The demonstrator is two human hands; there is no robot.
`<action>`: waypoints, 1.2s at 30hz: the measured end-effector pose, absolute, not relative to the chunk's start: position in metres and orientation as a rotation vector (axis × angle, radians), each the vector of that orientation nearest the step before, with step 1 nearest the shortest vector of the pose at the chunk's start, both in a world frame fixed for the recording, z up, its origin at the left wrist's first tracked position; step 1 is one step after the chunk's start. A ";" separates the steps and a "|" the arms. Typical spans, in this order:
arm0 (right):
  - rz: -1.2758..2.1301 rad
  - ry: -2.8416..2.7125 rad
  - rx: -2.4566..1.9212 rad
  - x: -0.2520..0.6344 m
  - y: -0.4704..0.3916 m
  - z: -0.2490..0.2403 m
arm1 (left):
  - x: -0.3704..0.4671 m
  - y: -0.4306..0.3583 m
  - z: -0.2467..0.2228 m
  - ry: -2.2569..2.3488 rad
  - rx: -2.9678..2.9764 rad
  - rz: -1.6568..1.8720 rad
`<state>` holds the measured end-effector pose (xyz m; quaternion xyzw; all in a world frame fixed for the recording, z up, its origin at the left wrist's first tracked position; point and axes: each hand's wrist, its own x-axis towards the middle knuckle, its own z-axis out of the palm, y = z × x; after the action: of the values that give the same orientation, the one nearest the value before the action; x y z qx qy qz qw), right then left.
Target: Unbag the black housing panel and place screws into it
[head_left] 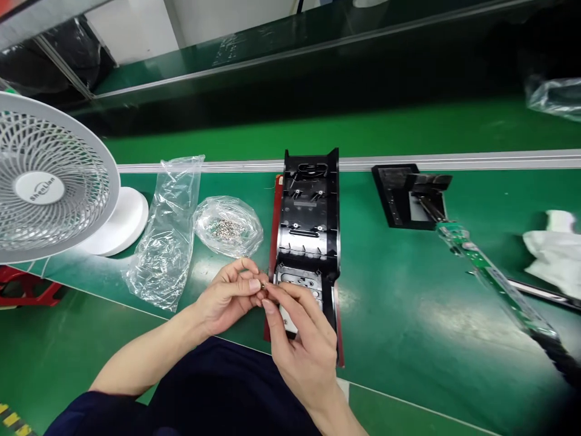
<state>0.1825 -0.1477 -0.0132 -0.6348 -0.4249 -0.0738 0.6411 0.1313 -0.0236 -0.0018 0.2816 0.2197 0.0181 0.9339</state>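
My left hand (235,295) is pinched closed on a tiny part, too small to name, just left of the black housing's lower end. The fingertips of my right hand (303,336) meet it there, also closed, over the lower part of the housing. That long black plastic housing (305,209) lies with its inside up on a red piece (275,224), with a metal plate (299,277) in its lower section. Small metal screws (227,229) rest in a clear plastic bag (245,221) left of the housing.
A white fan (40,188) stands at the left, beside a flat clear bag (167,242). On the right are a black stand (394,194), a green-and-clear electric screwdriver (490,272) and a white cloth (556,257). A metal rail (454,160) crosses behind.
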 end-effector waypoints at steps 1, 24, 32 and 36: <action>-0.170 -0.951 -1.430 0.183 -0.149 -0.013 | 0.131 -0.026 -0.002 0.451 0.571 0.028; -0.471 -1.045 -2.051 0.239 -0.208 -0.050 | 0.142 0.076 -0.026 0.479 2.663 0.611; -0.550 -1.140 -2.196 0.249 -0.190 -0.053 | 0.154 0.079 -0.040 0.588 2.816 0.236; -0.587 -1.162 -2.291 0.251 -0.185 -0.055 | 0.152 0.080 -0.037 0.535 2.802 0.187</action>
<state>0.2511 -0.1847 -0.0547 -0.8417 -0.4270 -0.2157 0.2504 0.1517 0.0804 -0.0371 0.9704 0.1852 0.0646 0.1411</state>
